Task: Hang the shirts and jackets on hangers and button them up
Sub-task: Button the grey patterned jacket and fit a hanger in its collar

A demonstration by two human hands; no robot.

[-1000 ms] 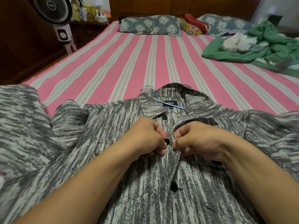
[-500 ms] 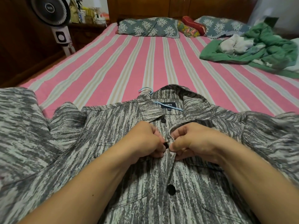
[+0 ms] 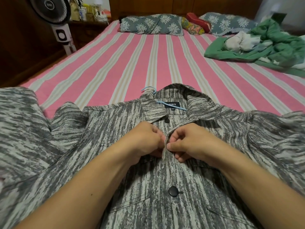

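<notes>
A grey and white streaked jacket (image 3: 115, 133) lies face up on the bed with a light blue hanger (image 3: 148, 89) inside it, the hook poking out by the collar. My left hand (image 3: 145, 139) and my right hand (image 3: 186, 141) meet at the front placket below the collar, each pinching a jacket edge. The button between them is hidden under the fabric and fingers. A dark button (image 3: 167, 120) sits above my hands near the collar. Another black button (image 3: 173, 191) lies fastened below them.
The bed has a pink striped sheet (image 3: 132, 63). A green garment pile (image 3: 264, 47) lies at the right. Pillows (image 3: 151, 25) line the headboard. A standing fan (image 3: 54, 12) is at the left of the bed.
The black button that showed between my fingertips has gone out of sight behind the placket edge. My hands have pressed closer together.
</notes>
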